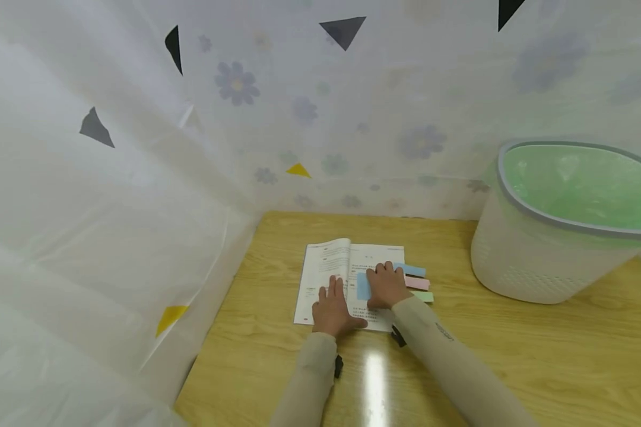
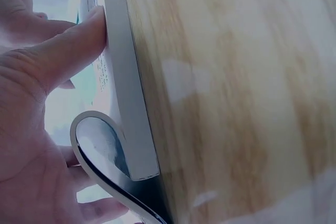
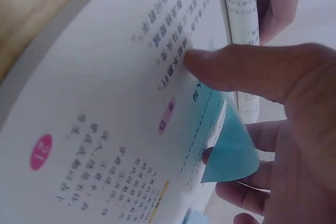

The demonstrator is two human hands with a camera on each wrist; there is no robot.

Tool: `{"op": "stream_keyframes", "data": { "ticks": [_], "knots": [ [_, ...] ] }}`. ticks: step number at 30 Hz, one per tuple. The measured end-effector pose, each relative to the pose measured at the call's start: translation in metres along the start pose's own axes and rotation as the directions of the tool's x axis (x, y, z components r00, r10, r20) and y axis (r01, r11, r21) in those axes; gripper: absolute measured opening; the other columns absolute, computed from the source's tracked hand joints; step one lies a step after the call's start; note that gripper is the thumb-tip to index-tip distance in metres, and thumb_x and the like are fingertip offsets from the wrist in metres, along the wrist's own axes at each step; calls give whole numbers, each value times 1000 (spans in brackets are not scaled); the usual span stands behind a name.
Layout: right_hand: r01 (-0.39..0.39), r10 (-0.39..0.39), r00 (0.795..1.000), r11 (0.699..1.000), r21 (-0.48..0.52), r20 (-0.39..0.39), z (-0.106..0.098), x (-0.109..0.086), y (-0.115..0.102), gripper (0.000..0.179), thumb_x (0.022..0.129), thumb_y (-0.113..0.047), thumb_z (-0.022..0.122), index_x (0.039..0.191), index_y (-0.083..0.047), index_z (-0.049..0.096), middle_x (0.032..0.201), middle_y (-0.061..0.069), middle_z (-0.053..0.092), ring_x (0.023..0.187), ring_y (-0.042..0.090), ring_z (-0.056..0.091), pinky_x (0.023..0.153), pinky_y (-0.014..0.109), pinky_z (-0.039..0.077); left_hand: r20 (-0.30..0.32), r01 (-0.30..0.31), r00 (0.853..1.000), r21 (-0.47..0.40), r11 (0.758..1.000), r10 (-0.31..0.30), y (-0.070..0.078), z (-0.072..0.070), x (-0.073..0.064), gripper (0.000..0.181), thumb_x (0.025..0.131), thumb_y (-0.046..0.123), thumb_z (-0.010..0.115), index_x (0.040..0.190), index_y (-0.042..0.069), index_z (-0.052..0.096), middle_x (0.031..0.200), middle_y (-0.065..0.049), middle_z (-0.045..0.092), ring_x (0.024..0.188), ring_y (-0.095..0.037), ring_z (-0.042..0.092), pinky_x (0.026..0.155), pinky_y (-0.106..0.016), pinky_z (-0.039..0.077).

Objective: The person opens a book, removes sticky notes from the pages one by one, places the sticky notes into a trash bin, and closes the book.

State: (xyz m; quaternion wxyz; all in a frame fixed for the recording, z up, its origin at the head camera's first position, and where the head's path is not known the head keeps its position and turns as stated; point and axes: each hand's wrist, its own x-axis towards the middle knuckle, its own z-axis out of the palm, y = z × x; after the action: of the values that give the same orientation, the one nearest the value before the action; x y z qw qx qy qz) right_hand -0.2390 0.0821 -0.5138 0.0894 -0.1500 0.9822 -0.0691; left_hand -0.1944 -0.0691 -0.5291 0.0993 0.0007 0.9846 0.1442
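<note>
An open book (image 1: 328,255) with printed pages lies on the wooden table. My left hand (image 1: 332,311) rests on its left page with fingers spread, and the thumb reaches across to the right page near the bottom edge. In the left wrist view that thumb (image 2: 79,45) presses beside the thick page edge (image 2: 123,87). My right hand (image 1: 387,286) is over the right page, holding a blue sticky note (image 3: 231,145) between thumb and fingers. The note's near end bows up off the paper. Blue (image 1: 413,270), pink (image 1: 418,283) and green (image 1: 423,296) strips stick out past the book's right edge.
A tall white basket (image 1: 534,261) with a grey rim and a green inside stands at the right of the table. White sheeting (image 1: 112,237) hangs at the left, and a flower-patterned sheet (image 1: 374,107) covers the back. Light glares off the table (image 1: 278,379) in front.
</note>
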Motion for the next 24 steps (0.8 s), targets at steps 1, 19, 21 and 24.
{"op": "stream_keyframes", "data": {
  "ticks": [1, 19, 21, 24],
  "knots": [
    [1, -1, 1000, 1000, 5, -10, 0, -1, 0, 70, 78, -32, 80, 136, -3, 55, 127, 22, 57, 116, 39, 46, 89, 55, 40, 5, -1, 1000, 2, 1000, 1, 1, 0, 0, 125, 62, 62, 87, 158, 12, 25, 167, -6, 23, 148, -35, 32, 104, -56, 45],
    [-63, 96, 985, 973, 224, -142, 5, -14, 12, 52, 88, -35, 70, 133, -10, 61, 128, 16, 65, 110, 37, 58, 85, 59, 46, 46, 6, 999, -2, 1000, -6, 7, -1, 1, 124, 61, 61, 87, 158, 13, 26, 167, -5, 22, 148, -33, 32, 105, -55, 44],
    [-51, 88, 984, 972, 231, -155, 4, -16, 12, 50, 89, -35, 70, 133, -11, 61, 128, 15, 66, 110, 37, 58, 84, 58, 46, 47, 8, 999, -3, 1000, -8, 7, -1, 1, 124, 61, 61, 88, 157, 13, 26, 167, -6, 23, 148, -33, 32, 104, -55, 45],
    [-34, 75, 982, 972, 232, -171, 2, -20, 11, 49, 91, -35, 69, 133, -11, 62, 127, 15, 66, 110, 37, 58, 85, 60, 46, 48, 13, 999, -7, 1000, -12, 5, -2, 1, 124, 61, 61, 88, 158, 13, 26, 167, -6, 22, 148, -34, 32, 104, -55, 45]
  ]
}}
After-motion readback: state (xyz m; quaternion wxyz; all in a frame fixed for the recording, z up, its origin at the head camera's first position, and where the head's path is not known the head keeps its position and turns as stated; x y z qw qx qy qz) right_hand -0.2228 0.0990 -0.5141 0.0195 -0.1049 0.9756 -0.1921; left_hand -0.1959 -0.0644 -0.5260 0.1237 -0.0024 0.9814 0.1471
